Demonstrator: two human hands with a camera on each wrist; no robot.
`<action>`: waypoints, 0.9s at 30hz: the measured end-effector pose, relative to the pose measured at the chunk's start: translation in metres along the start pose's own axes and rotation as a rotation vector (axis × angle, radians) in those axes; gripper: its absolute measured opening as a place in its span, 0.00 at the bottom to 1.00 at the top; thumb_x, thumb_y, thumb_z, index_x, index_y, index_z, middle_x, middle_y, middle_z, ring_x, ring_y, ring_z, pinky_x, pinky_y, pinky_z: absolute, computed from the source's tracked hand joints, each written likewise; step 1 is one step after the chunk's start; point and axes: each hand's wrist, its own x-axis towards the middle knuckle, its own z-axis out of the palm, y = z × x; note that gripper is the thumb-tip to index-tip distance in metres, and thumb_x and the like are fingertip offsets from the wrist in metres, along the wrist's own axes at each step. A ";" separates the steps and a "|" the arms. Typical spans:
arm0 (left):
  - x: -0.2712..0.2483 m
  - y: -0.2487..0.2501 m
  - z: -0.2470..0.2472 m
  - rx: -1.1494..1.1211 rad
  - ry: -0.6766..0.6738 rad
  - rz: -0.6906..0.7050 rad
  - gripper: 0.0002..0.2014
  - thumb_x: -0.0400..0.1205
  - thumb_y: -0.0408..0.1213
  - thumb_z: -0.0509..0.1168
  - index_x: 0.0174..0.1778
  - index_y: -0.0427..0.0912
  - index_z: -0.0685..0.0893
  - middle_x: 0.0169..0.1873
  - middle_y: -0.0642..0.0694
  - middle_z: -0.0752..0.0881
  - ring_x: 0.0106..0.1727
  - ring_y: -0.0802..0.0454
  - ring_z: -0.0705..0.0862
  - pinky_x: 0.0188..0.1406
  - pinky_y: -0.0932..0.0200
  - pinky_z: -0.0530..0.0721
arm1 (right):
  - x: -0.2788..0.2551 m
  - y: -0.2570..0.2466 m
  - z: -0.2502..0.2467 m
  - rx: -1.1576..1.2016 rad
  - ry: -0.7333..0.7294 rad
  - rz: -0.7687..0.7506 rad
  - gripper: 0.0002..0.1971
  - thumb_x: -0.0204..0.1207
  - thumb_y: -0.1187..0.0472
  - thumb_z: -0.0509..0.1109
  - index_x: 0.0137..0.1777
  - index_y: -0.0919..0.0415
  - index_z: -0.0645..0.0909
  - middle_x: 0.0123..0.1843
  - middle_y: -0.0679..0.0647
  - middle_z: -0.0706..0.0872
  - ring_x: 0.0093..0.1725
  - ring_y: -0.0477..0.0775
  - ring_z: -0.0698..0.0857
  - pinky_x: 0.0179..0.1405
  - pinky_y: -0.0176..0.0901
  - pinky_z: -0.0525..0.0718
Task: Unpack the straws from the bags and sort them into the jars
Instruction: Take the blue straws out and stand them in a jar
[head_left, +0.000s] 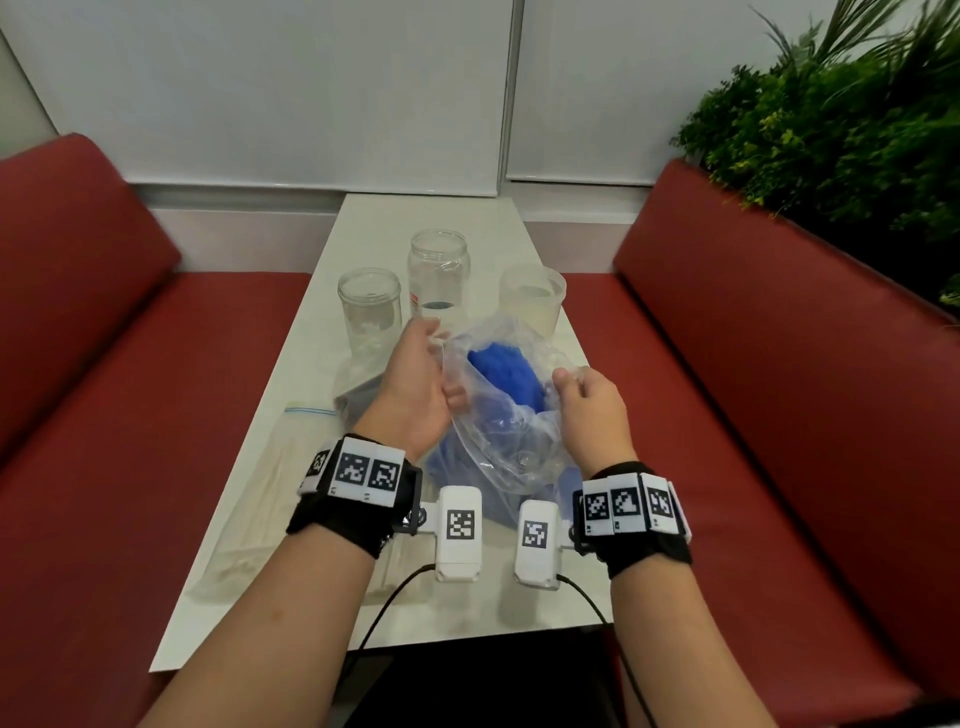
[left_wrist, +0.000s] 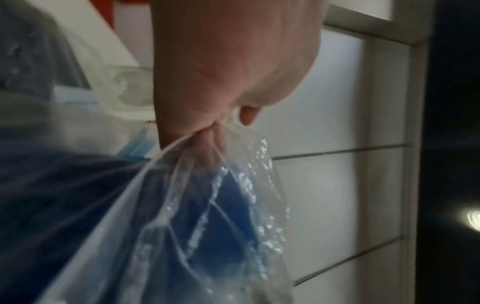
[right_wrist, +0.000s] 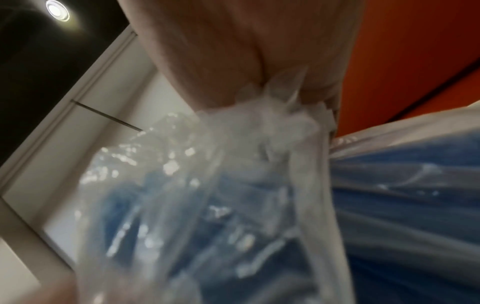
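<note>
From the head view, the left hand (head_left: 415, 384) and right hand (head_left: 592, 410) each pinch one lip of a clear bag (head_left: 498, 415) held above the near end of the table (head_left: 363, 228), its mouth pulled apart over a bundle of blue straws (head_left: 506, 376). Three empty-looking jars (head_left: 439, 275) stand just beyond. To do this well, the lips should be spread evenly and the bag kept mouth-up, so one hand can let go and lift the bundle whole.

In the left wrist view, the fingers (left_wrist: 207, 131) squeeze a gathered fold of plastic; blue shows through below.

The right wrist view is blurred, but the grip appears bunched on crumpled film. A second bag (head_left: 270, 483) lies at the left, its pale contents hard to make out.
</note>
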 end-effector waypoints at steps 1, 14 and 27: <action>0.000 0.000 0.001 0.124 -0.015 0.025 0.30 0.84 0.61 0.63 0.72 0.42 0.70 0.54 0.40 0.87 0.48 0.44 0.88 0.51 0.45 0.92 | -0.002 0.002 0.002 0.013 0.009 -0.014 0.09 0.88 0.57 0.61 0.52 0.60 0.81 0.40 0.49 0.82 0.43 0.53 0.80 0.39 0.43 0.74; 0.000 0.007 -0.001 0.999 0.297 0.585 0.20 0.89 0.42 0.60 0.43 0.27 0.84 0.40 0.32 0.86 0.43 0.36 0.84 0.44 0.47 0.81 | -0.010 -0.004 0.005 -0.005 0.043 -0.199 0.22 0.79 0.77 0.53 0.50 0.51 0.82 0.49 0.55 0.86 0.38 0.47 0.78 0.40 0.35 0.75; 0.032 -0.012 -0.020 0.165 0.035 0.061 0.15 0.89 0.42 0.64 0.64 0.36 0.86 0.55 0.35 0.92 0.57 0.39 0.92 0.66 0.35 0.86 | 0.001 0.002 0.012 0.104 -0.055 -0.108 0.16 0.86 0.54 0.66 0.72 0.43 0.77 0.48 0.41 0.85 0.50 0.42 0.86 0.40 0.24 0.80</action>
